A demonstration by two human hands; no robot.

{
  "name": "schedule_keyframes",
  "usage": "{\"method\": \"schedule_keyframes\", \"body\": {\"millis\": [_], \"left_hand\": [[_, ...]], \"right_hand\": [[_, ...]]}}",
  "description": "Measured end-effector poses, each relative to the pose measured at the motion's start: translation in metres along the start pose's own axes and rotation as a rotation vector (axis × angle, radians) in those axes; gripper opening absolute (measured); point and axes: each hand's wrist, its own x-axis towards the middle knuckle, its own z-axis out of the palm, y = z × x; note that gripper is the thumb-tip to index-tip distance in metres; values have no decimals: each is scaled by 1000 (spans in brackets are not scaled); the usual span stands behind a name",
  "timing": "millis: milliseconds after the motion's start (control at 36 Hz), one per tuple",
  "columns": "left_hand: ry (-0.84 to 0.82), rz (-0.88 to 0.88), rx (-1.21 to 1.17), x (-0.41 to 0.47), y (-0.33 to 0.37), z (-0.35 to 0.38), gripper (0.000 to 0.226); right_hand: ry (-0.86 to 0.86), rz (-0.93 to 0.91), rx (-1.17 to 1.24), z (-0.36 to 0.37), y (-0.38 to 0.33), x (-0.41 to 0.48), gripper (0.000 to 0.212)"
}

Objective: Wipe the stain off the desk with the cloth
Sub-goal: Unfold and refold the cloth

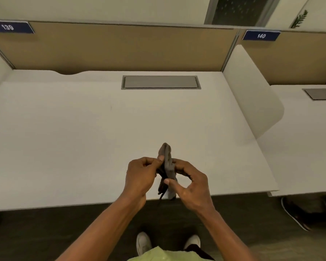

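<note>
Both forearms extended, left hand [139,176] and right hand [191,182] pinching grey cloth [167,162] above desk [64,147]

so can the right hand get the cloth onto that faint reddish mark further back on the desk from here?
Probably yes. The desk is bare between the right hand and the faint mark; nothing blocks the path. The cloth is bunched between both hands, so the left hand must let go first.

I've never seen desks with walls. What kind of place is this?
Probably a study hall or shared office. Tan divider panels fence off each white desk, blue number signs reading 139 and 140 mark the seats, and a grey cable hatch sits in the desktop.
</note>
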Motion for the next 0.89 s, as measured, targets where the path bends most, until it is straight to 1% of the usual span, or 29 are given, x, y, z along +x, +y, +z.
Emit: {"method": "schedule_keyframes", "body": {"millis": [111, 222, 306, 389, 444, 528, 583, 667, 806, 889], "left_hand": [[0, 29, 16, 2, 2, -10, 21], [10, 80, 58, 9, 9, -17, 11], [53, 135, 116, 15, 18, -21, 6], [123, 220, 251, 21, 28, -27, 7], [186, 280, 342, 26, 35, -32, 10], [269, 338, 414, 33, 48, -42, 17], [316, 373, 452, 37, 57, -49, 20], [363, 428, 487, 45, 70, -59, 15], [444, 496, 623, 55, 88, -70, 9], [525, 533, 726, 60, 91, -80, 9]], "right_hand": [[73, 3, -10, 12, -10, 2, 39], [146, 27, -26, 10, -11, 16, 25], [189, 86, 39, 3, -10, 33, 16], [216, 109, 91, -6, -10, 58, 10], [230, 121, 133, -12, -11, 77, 9], [243, 130, 200, -23, -13, 105, 9], [226, 114, 221, -30, -14, 123, 14], [174, 86, 216, -36, -16, 149, 19], [52, 33, 191, -34, -23, 186, 18], [-36, 13, 136, -25, -27, 205, 14]]}}
